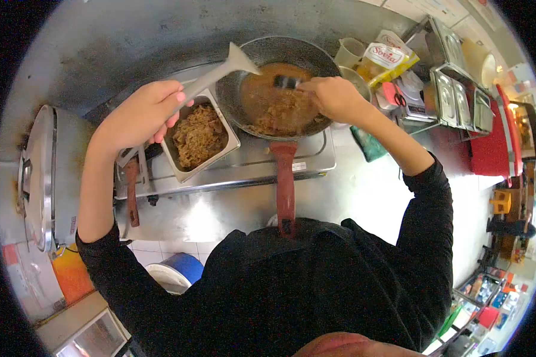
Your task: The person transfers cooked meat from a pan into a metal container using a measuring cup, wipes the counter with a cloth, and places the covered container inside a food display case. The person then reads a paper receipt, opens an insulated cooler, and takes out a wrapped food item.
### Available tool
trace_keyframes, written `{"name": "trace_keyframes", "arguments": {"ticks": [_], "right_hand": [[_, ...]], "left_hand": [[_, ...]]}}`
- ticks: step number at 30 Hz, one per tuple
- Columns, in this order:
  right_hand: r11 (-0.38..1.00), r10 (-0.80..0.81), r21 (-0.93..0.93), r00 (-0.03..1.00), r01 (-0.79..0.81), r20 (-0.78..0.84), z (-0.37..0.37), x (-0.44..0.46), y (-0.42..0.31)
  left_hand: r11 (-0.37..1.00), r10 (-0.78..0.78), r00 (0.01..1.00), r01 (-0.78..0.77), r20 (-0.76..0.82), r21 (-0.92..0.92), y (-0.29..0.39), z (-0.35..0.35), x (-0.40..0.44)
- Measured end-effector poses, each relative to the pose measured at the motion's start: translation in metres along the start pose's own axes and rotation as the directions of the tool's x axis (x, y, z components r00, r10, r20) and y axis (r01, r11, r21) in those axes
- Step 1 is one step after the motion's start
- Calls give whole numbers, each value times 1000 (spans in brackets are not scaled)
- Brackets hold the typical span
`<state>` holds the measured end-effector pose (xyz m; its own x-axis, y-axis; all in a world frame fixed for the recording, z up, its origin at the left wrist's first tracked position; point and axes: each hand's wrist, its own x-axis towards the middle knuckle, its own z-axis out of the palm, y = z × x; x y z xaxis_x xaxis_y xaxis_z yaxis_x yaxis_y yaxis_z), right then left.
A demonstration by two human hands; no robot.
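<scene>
My left hand is closed round the handle of a grey spatula, its wide blade raised beside the pan's rim. Over the dark frying pan, my right hand grips a small black scoop-like utensil, slightly blurred. Brown sauce with shredded food fills the pan's bottom. The pan sits on the stove with its reddish handle pointing toward me. Below my left hand, a square metal container holds a heap of brown shredded food.
The gas stove stands on a steel counter. At left is a large round-lidded metal vessel; another reddish handle juts near it. To the right are a yellow Sovia packet, a plastic jug, a green cloth and lidded steel containers.
</scene>
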<state>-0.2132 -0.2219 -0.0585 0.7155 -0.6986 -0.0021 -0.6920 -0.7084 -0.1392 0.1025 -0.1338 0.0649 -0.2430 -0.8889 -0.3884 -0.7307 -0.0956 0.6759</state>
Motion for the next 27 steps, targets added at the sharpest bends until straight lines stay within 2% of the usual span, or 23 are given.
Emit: {"name": "trace_keyframes", "arguments": {"ticks": [2,4,5,6,7,8,9,10,11,15,16,19,23,25,27], "right_hand": [[962,211,-193,975,-195,68,3,0,2],[973,173,-170,981,-155,93,23,2,1],[994,66,-87,995,-59,80,24,1,-4],[989,100,-122,983,-82,154,15,5,-23],[998,63,-33,988,-59,139,15,5,-29],[999,-4,-48,992,10,124,12,3,-32],[999,-49,23,993,47,103,7,1,-34],[992,-125,44,988,122,91,17,6,-30],[994,-94,74,989,85,118,18,7,-32],[930,-365,107,913,351,180,27,25,-21],[903,-429,128,880,410,204,25,27,-19],[817,-472,441,870,371,143,29,27,-10],[676,-614,517,789,525,3,80,59,23],[623,-628,563,777,543,-54,79,57,28],[614,-491,725,870,313,39,70,49,29]], "left_hand": [[998,-19,1000,18,12,53,-2,6,6],[991,-42,998,37,37,128,3,8,11],[984,-40,997,28,69,178,5,9,14],[990,-12,999,5,49,139,4,10,13],[973,24,999,-32,37,230,0,10,17],[984,-28,1000,28,-3,173,12,15,15],[988,-18,997,29,-73,150,11,18,14],[996,-28,999,30,-24,81,-2,14,19],[996,-23,1000,24,-21,81,-8,14,21],[996,-55,998,56,-23,68,-6,18,23],[996,-17,1000,17,-1,89,-1,19,22],[998,14,999,-16,39,53,-5,19,23],[999,-20,999,18,45,46,-6,19,20],[998,-45,998,43,35,36,-8,18,18],[999,-23,999,21,38,32,-12,17,18]]}}
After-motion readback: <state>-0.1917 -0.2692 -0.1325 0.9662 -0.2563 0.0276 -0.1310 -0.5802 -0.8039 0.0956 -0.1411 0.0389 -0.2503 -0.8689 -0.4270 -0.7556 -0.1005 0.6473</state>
